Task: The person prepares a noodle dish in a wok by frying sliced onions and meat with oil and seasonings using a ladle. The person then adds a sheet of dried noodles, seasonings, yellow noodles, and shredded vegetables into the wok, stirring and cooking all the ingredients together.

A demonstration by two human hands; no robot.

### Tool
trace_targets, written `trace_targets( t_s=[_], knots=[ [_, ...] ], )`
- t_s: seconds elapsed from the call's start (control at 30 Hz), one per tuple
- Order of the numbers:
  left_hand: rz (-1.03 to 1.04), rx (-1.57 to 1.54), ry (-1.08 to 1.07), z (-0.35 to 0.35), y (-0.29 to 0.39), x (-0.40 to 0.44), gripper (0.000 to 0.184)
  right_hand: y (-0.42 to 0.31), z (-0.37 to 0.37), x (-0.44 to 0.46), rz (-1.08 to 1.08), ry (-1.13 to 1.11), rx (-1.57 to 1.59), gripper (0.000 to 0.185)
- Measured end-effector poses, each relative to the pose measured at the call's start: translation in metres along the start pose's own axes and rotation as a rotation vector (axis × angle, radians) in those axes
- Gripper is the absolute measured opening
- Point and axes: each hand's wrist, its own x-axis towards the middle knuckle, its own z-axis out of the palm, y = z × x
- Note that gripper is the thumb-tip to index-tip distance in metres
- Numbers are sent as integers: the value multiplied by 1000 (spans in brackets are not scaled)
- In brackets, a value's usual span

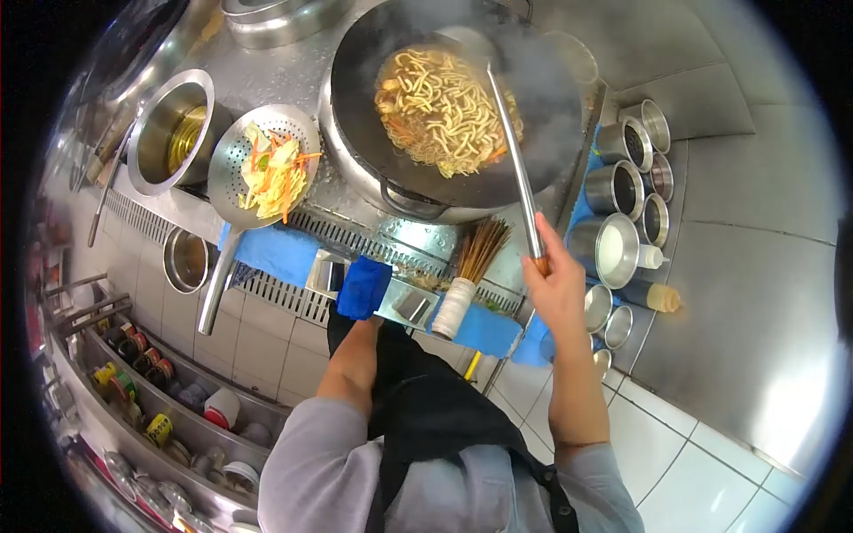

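Note:
My right hand point(557, 277) is closed around the wooden end of a long-handled metal ladle point(515, 147). The ladle's bowl rests at the far side of thick noodles point(435, 102) with carrot strips and broth, inside a steaming black wok point(360, 120). Lower down, my left hand point(370, 322) holds a folded blue cloth point(363, 289) at the stove's front edge; the cloth covers its fingers. Left of the wok, a perforated strainer point(224, 182) bearing cabbage and carrot strips point(274, 173) lies across a pot, its handle jutting toward me. A bamboo wok brush point(471, 275) lies between my hands.
A metal pot point(142, 142) with yellow oil stands at the far left. Along the right side are several metal seasoning containers point(613, 191) and a squeeze bottle point(653, 296). A rack of jars point(160, 382) is at lower left. Blue cloths point(275, 258) line the front edge.

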Motion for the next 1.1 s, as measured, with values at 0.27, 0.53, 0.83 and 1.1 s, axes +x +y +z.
trace_targets(
  t_s=[0.27,0.53,0.83,1.1],
  knots=[
    [-30,-38,27,-3,-2,-1,47,-6,-33,-85,129,-208,219,67],
    [-28,-74,56,-4,-3,10,45,-13,-22,-109,162,-243,252,66],
    [-26,-104,61,-1,-4,15,42,-9,-27,-115,184,-242,171,67],
    [-28,-148,32,-6,-3,22,40,0,-79,-135,246,-231,190,64]
  ],
)
